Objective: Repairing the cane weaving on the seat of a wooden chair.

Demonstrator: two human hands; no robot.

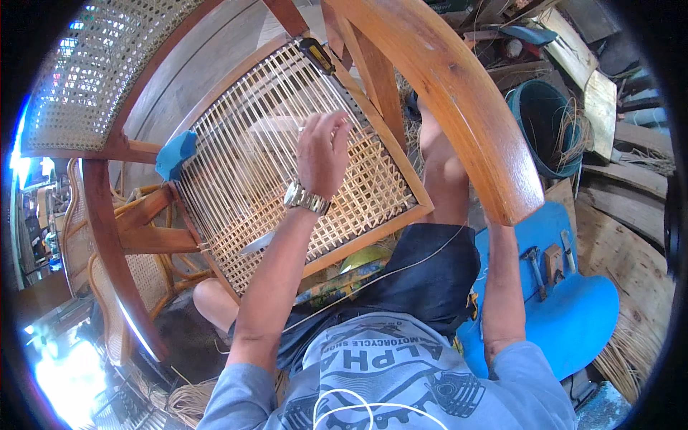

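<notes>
My left hand (322,158), with a metal watch (307,198) on the wrist, is over the middle of a chair seat (380,204) of woven cane. Its fingers are bent and drawn together; whatever they may hold is too small to make out. The near part of the seat has an open crisscross weave, while the far part has only parallel strands (251,122). My right forearm (504,287) runs up behind the curved wooden armrest (459,93), which hides my right hand. A pale pointed blade (256,244) lies on the weave beside my left forearm.
A blue cloth (175,154) hangs on the seat's left corner, and a black-and-yellow tool (317,56) lies at the far edge. On my right, a blue plastic chair (580,315) carries a hammer (534,271) and a wooden block (553,264). Beyond it stands a green bucket (522,129).
</notes>
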